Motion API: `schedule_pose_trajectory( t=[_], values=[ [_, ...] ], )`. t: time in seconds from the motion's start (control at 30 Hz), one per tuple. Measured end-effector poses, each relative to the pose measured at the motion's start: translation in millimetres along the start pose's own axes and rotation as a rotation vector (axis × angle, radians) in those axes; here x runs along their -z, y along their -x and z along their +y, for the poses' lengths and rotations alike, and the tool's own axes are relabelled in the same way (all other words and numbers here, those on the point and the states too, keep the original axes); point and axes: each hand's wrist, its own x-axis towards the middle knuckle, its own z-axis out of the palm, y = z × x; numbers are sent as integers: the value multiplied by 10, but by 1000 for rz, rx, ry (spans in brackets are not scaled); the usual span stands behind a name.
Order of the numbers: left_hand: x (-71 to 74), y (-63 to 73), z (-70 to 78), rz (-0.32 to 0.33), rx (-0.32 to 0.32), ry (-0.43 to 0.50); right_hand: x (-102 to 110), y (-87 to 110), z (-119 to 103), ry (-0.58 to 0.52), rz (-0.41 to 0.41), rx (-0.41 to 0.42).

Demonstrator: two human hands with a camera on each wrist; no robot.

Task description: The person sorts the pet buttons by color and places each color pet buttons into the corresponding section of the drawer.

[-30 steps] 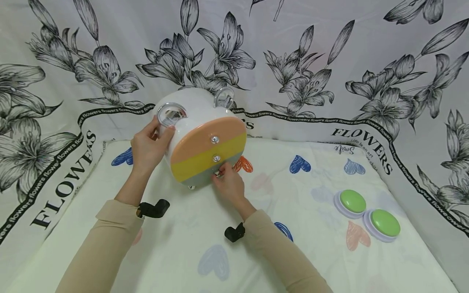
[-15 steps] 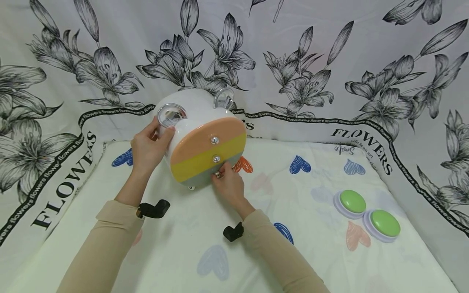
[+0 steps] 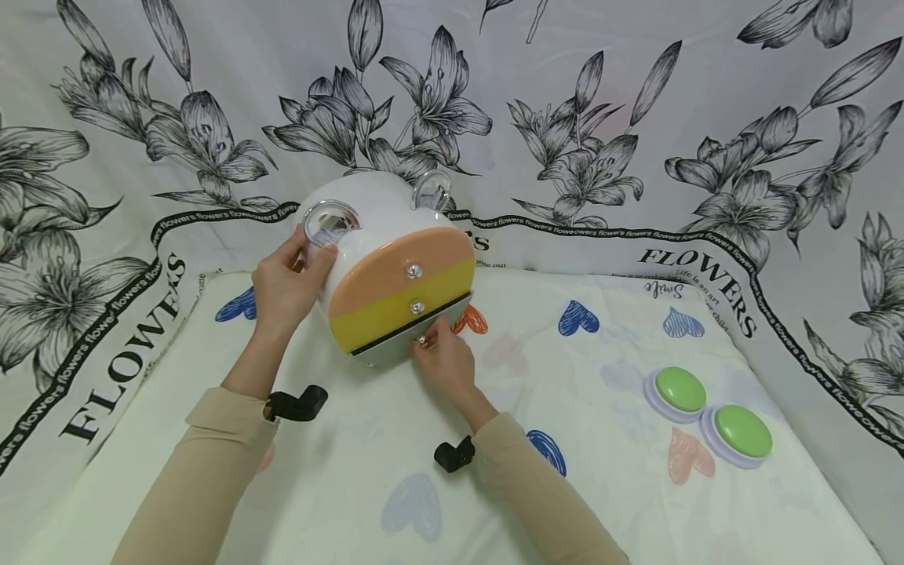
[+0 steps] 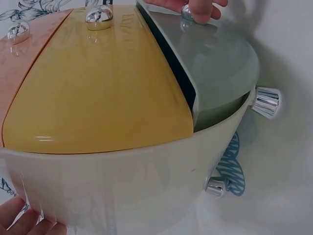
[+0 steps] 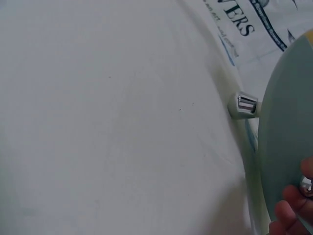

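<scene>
The left hand (image 3: 286, 284) grips the white box (image 3: 370, 205). The right hand (image 3: 450, 361) pinches the knob (image 4: 186, 12) of the grey drawer (image 4: 222, 61), which stands ajar.

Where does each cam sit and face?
Head: worn on the head, facing forward and down at the white cabinet; left hand, right hand and both sleeves show.
Left wrist: on that wrist, facing the yellow panel; parts of both hands show.
Right wrist: on that wrist, facing mostly white cloth, gray-green panel at right edge; part of the right hand shows.
Head and left wrist share both hands and yellow panel.
</scene>
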Motion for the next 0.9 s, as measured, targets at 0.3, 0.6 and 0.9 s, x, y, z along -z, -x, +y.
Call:
schedule_pose_trajectory(
  t=[0.3,0.6,0.9],
  values=[
    [-2,1,4,1,3,4,58,89,38,-16,8,-3],
    [7,2,2,1,-3,-2,120,177,59,-29,33,-5],
    [4,-2,-6,-3,-16,1,150,256,100,-15,32,-7]
  ],
)
